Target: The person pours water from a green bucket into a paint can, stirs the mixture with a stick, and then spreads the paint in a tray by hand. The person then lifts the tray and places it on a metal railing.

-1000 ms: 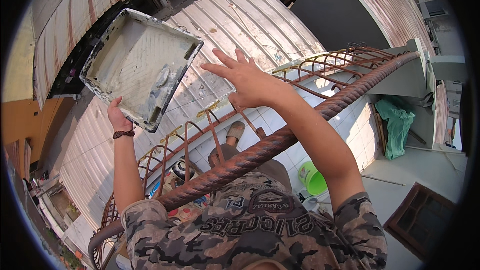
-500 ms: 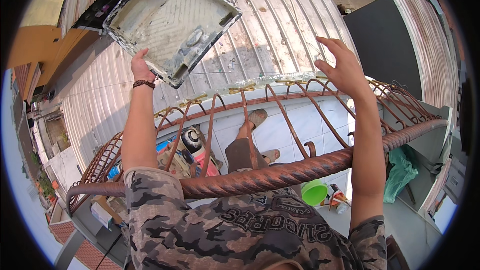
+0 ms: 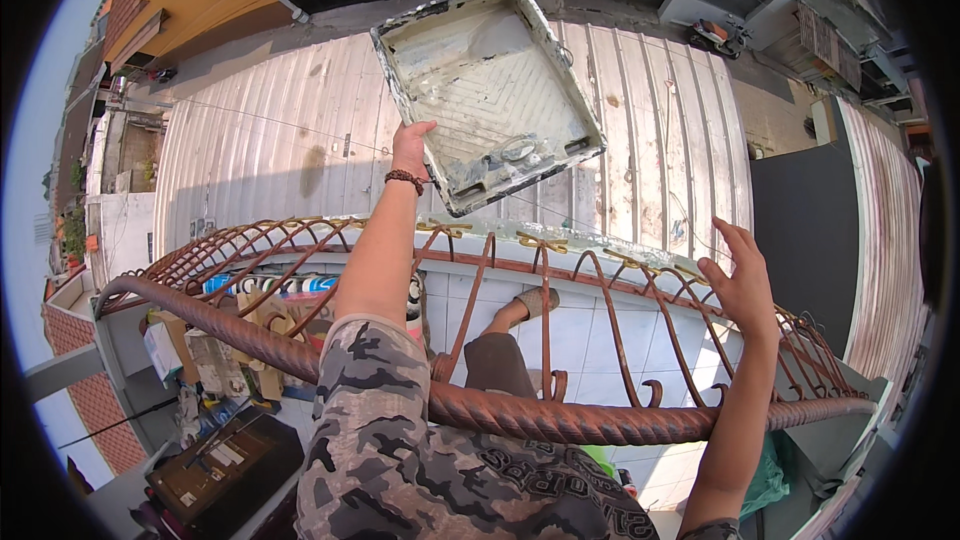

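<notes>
A paint roller tray (image 3: 480, 90), its inside crusted with dried whitish paint and its rim splotched black, hangs out beyond the balcony railing (image 3: 570, 415). My left hand (image 3: 411, 150), with a braided bracelet on the wrist, grips the tray's left side; the thumb lies over the rim and the other fingers are hidden beneath. The tray is tilted, its ribbed inside facing me. My right hand (image 3: 745, 280) is raised apart from the tray, past the rail on the right, with thumb and fingers spread and nothing in them.
Below the railing lies a corrugated metal roof (image 3: 260, 140). Behind the bars, the white tiled floor (image 3: 590, 340) holds my sandalled foot (image 3: 540, 302). Boxes (image 3: 215, 360) and a dark case (image 3: 225, 470) stand at the lower left. A green plastic bag (image 3: 768, 475) is at the lower right.
The view has swung, so the tray and both hands sit further right and lower. My left hand keeps its hold on the tray; my right hand stays spread and apart from it.
</notes>
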Demonstrator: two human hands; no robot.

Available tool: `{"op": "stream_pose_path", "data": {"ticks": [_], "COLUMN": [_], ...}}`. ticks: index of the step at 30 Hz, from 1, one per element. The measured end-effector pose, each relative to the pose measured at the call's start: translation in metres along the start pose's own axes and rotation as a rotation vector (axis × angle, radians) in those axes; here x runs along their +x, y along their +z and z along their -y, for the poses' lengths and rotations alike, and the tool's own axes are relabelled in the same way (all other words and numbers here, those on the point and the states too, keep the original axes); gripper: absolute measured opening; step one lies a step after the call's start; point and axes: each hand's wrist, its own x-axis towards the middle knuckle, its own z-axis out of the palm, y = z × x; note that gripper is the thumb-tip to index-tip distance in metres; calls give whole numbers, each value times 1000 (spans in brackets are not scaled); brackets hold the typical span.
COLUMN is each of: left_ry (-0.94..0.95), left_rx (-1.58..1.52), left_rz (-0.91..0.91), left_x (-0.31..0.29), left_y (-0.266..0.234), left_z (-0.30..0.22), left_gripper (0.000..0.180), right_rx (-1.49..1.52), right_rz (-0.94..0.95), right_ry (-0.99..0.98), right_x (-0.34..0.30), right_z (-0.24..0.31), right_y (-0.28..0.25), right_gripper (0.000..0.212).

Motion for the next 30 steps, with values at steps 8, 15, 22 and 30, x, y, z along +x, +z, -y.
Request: {"op": "stream_pose_path", "data": {"ticks": [8,15,22,30], "left_ry": [-6,2,-7,-2], "left_rx": [102,256,235,277], "left_rz": [9,-29,-1,12], "left_x": [-6,-14,-6,2], "left_y": [9,42,42,53], "left_z": [17,7,11,17], "left_gripper": [51,54,53,52], "right_rx": [-42,-49,-77,-106], "right_rz": [13,38,38,38], "right_ry": [5,14,-25,-37], "right_x": [5,4,4,1], "right_z": [15,19,26,29], "right_y": [-7,-20,-20,-18], "right_gripper": [55,58,59,59]}}
